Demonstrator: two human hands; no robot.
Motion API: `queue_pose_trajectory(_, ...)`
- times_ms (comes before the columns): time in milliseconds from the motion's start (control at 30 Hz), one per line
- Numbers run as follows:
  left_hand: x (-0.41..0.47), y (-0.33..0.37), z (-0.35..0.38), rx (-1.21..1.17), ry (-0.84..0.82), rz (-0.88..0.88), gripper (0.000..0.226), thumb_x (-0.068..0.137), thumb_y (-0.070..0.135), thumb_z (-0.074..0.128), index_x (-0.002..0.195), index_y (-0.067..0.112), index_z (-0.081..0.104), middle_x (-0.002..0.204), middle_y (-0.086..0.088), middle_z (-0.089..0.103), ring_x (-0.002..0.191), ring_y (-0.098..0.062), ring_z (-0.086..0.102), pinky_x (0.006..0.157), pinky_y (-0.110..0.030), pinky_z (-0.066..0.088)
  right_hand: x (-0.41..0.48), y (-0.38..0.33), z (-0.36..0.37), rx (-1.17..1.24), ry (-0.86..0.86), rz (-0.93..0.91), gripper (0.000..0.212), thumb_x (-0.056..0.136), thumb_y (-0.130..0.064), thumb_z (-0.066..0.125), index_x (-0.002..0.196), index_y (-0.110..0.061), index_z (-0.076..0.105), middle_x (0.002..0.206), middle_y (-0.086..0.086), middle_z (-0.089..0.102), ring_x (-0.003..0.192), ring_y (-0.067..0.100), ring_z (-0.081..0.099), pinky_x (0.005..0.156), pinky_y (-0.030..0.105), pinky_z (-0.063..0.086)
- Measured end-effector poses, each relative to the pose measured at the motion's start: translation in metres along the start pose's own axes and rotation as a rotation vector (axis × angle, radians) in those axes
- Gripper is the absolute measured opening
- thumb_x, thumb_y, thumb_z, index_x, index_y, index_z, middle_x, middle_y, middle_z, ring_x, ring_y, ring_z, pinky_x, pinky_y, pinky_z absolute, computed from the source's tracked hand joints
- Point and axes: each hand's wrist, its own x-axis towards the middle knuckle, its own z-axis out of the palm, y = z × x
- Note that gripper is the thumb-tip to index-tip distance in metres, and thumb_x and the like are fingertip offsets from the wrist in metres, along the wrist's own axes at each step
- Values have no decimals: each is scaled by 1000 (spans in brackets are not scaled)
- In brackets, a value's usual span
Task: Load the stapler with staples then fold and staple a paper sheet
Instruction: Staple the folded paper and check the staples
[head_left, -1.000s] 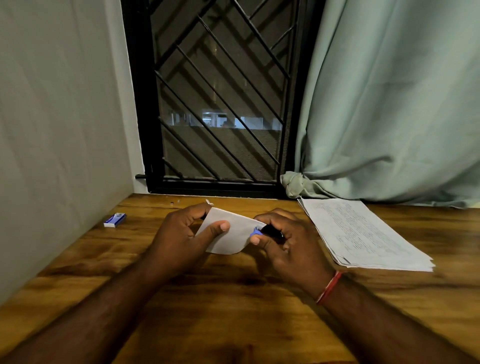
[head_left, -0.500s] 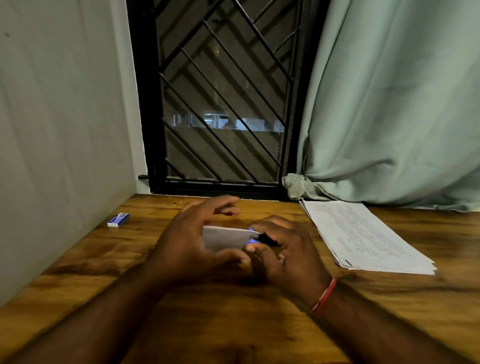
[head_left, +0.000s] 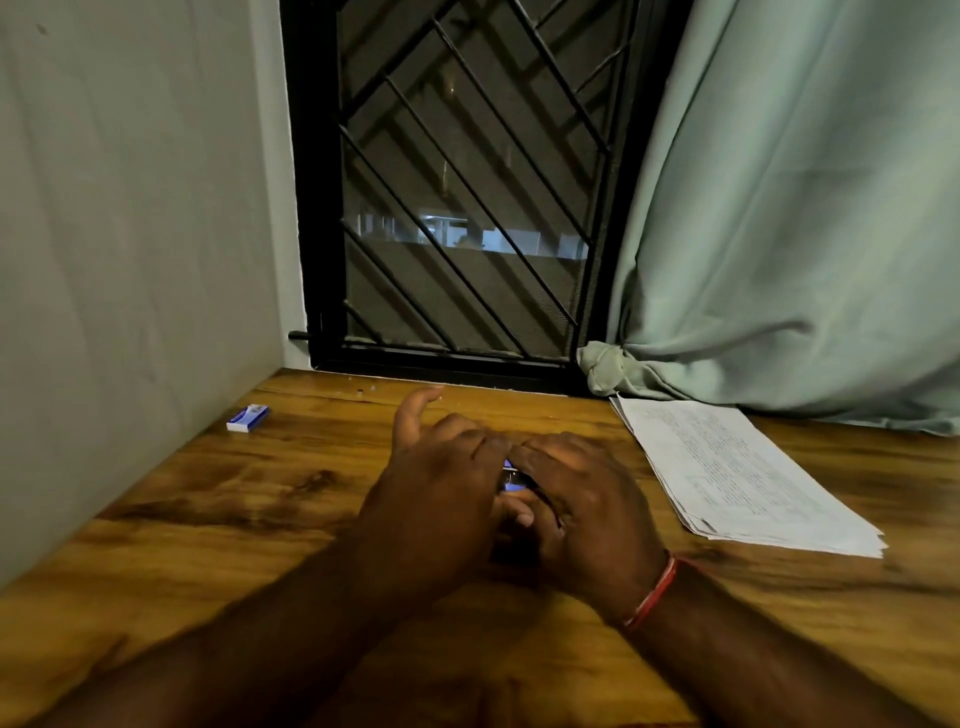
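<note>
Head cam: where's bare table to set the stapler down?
Bare wood from the left hand to the wall and staple box. Also the table strip on the person's side of the hands. Crowded: centre, where the right hand meets it over the stapler; paper stack fills the far right.

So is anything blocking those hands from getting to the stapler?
Nothing visible does. The left hand and right hand meet right over the stapler, covering it; only a blue sliver shows between them.
</note>
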Motion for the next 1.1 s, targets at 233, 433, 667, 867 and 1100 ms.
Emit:
queue_pose_trajectory(233, -1, -1, 9, -92, 28, -52, 46, 92, 62, 59, 106, 21, 72, 99, 8, 77, 104, -16, 70, 119, -52, 26, -2, 1, 1, 19, 24, -40, 43, 81, -6, 79, 124, -3, 77, 117, 12, 77, 108, 25, 62, 96, 33, 49)
queue_pose_trajectory(433, -1, -2, 11, -104, -5, -55, 41, 94, 55, 57, 110, 21, 73, 103, 8, 76, 108, -15, 67, 121, -53, 30, -2, 1, 2, 48, 32, -51, 44, 77, 2, 77, 121, 1, 77, 112, 15, 76, 101, 30, 64, 93, 32, 49)
queue_pose_trajectory(667, 0, 0, 15, -102, 48, -22, 33, 85, 42, 85, 105, 19, 73, 99, 7, 75, 102, -17, 69, 117, -48, 32, -2, 0, 1, 55, 47, -52, 35, 86, -9, 64, 117, 0, 78, 110, 14, 75, 98, 31, 67, 87, 39, 54)
queue_pose_trajectory(867, 3, -11, 4, -100, 166, 37, 50, 100, 66, 60, 117, 21, 77, 105, 10, 78, 109, -13, 69, 125, -55, 27, 4, -2, -6, 117, 97, -27, 29, 90, -11, 68, 115, -4, 79, 110, 8, 74, 99, 22, 66, 94, 20, 46)
queue_pose_trajectory(1100, 7, -40, -15, -693, 4, -498, 96, 73, 56, 93, 155, 49, 43, 129, 29, 63, 107, 9, 63, 85, -12, 56, 12, -5, -13, 432, 50, 267, 14, 101, -16, 77, 115, -19, 78, 108, -9, 72, 102, 4, 68, 86, 15, 52)
